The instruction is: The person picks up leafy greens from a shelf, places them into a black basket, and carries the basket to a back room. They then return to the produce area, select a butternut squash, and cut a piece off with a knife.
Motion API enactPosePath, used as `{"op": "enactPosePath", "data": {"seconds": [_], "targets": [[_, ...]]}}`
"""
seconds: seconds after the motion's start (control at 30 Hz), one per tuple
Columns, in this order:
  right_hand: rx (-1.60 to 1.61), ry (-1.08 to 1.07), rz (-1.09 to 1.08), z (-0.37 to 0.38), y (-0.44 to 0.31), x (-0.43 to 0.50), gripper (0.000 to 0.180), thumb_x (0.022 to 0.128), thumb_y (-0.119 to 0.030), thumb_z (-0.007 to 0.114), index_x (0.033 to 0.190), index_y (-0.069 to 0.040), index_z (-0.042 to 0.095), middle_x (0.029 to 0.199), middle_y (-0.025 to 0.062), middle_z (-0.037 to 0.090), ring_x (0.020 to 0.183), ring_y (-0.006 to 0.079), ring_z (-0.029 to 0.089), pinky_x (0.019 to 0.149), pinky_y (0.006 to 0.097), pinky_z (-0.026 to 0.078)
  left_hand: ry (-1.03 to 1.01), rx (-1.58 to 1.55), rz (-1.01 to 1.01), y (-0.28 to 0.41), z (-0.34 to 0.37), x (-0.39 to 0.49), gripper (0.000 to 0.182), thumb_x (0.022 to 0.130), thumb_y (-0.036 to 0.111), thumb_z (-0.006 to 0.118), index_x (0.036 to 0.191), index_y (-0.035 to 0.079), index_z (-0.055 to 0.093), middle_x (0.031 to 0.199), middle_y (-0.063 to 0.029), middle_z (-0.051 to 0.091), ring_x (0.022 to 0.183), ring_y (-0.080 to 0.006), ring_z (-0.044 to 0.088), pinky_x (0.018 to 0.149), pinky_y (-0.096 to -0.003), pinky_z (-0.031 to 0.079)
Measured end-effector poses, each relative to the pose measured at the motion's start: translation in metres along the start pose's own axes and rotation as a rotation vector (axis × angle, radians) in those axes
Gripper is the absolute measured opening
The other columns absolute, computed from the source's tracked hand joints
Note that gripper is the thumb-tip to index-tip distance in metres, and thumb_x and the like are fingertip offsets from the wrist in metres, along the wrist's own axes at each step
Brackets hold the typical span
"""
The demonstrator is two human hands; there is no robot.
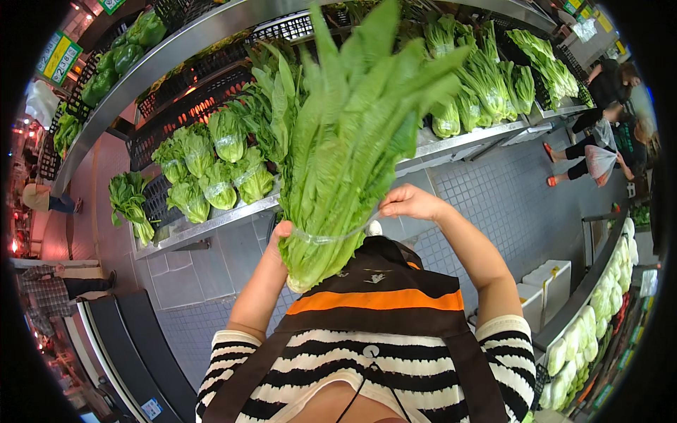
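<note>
A large bunch of long-leaf lettuce (pixel 338 153) is held up in front of my apron (pixel 423 280), its cut base towards me and its leaf tips pointing away. My left hand (pixel 280 243) grips the bunch near the base from the left side, with most fingers hidden behind the leaves. Clear tape (pixel 328 239) runs across the lower leaves. Its right end is pinched between the thumb and fingers of my right hand (pixel 410 203), just off the bunch's right edge.
Taped lettuce heads (pixel 219 185) and a leafy green bunch (pixel 132 206) sit on the metal-edged display shelf (pixel 227 219) ahead. More taped greens (pixel 484 90) lie to its right. Cabbages (pixel 571 338) fill a rack at right, near white foam boxes (pixel 547 285). People (pixel 603 137) stand farther off.
</note>
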State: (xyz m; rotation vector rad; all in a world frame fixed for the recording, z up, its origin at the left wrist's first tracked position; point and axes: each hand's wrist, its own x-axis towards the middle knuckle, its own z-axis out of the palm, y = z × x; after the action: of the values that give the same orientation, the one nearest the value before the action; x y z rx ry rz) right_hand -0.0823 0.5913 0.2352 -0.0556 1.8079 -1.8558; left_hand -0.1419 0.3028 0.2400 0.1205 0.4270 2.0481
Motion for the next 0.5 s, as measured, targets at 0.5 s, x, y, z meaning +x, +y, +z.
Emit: {"op": "enactPosePath", "data": {"seconds": [0.5], "targets": [[-0.291,-0.210,-0.007,0.001,-0.122,-0.069,0.023,0.080,-0.018,0.063,0.095,-0.001,0.061,0.094,0.0073,0.060,0.085,0.0159,0.057,0.078,0.0278,0.047,-0.578,1.037,-0.558,0.062,0.074,0.030,0.109,0.057,0.018,0.081,0.138,-0.003,0.011,0.131,-0.0134,0.038,0.119,-0.0184,0.037,0.101,-0.0328,0.029]]}}
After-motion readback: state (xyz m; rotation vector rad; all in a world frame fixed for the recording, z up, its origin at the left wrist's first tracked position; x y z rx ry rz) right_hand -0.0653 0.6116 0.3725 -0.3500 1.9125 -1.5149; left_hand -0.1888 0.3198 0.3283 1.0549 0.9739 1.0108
